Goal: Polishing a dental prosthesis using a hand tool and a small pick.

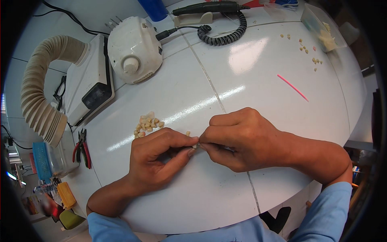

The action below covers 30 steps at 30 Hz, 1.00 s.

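My left hand (159, 157) and my right hand (238, 137) meet fingertip to fingertip over the white table (209, 193). Between them they pinch a tiny pale tooth-shaped piece (196, 145), mostly hidden by the fingers. A thin metal tool seems to run under my right hand's fingers, though little of it shows. A small pile of cream tooth-shaped pieces (147, 124) lies just beyond my left hand, and one loose piece (188, 133) sits by the fingertips.
A white motor unit with a knob (133, 50), a dust extractor box (90, 82) with a ribbed hose (38, 92), a black handpiece on a rest (207, 8) with coiled cord, red-handled pliers (82, 147), a pink stick (293, 87), scattered pieces (306, 50) and a clear tray (322, 26).
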Each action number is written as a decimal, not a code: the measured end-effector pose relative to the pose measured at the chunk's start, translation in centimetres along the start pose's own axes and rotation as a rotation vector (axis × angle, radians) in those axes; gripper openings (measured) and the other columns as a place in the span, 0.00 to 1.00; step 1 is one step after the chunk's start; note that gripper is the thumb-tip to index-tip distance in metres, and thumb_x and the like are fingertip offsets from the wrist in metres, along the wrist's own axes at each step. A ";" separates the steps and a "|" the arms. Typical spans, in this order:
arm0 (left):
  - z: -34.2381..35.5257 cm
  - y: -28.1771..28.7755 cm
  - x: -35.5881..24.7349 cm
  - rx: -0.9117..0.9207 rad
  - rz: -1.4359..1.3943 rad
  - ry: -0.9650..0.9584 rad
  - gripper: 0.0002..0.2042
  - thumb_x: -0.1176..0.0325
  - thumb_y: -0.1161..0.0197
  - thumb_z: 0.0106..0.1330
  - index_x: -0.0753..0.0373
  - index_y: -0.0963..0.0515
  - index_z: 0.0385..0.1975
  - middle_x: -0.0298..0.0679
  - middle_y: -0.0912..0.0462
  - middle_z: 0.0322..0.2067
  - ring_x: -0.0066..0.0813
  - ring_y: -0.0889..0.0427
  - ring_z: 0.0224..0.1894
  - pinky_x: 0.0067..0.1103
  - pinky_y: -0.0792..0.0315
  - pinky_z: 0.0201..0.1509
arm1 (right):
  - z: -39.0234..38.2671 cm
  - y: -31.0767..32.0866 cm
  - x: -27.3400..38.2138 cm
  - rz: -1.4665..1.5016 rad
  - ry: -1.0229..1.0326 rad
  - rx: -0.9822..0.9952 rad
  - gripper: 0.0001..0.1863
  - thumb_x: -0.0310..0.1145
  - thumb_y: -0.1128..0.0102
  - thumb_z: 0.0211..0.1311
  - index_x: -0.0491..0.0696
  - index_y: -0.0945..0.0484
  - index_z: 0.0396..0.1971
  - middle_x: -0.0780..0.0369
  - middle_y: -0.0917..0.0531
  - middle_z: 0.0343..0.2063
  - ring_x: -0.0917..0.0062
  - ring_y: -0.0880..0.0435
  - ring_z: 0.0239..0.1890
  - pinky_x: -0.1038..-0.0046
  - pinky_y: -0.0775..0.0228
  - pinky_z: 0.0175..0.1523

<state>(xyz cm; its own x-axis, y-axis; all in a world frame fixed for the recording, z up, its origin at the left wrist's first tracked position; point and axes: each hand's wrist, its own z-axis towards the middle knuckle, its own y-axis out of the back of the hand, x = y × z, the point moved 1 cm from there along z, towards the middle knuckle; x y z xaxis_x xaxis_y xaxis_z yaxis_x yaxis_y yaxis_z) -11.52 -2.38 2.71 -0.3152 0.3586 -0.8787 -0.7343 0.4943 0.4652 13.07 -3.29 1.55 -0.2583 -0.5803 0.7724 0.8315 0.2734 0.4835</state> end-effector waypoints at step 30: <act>-0.7 -0.1 0.2 0.057 -0.021 0.111 0.10 0.83 0.28 0.68 0.69 0.15 0.47 0.38 0.10 0.41 0.16 0.13 0.39 0.15 0.22 0.40 | -0.1 -0.3 0.6 -0.053 0.018 0.033 0.06 0.21 0.30 0.61 0.43 0.20 0.34 0.58 0.18 0.24 0.60 0.14 0.25 0.61 0.25 0.29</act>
<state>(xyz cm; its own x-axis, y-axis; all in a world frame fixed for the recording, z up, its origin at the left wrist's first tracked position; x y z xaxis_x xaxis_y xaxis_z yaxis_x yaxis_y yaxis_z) -11.96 -2.88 2.43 -0.3674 0.2594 -0.8932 -0.7071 0.5460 0.4494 12.72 -3.74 1.82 -0.2928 -0.6081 0.7379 0.7999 0.2670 0.5374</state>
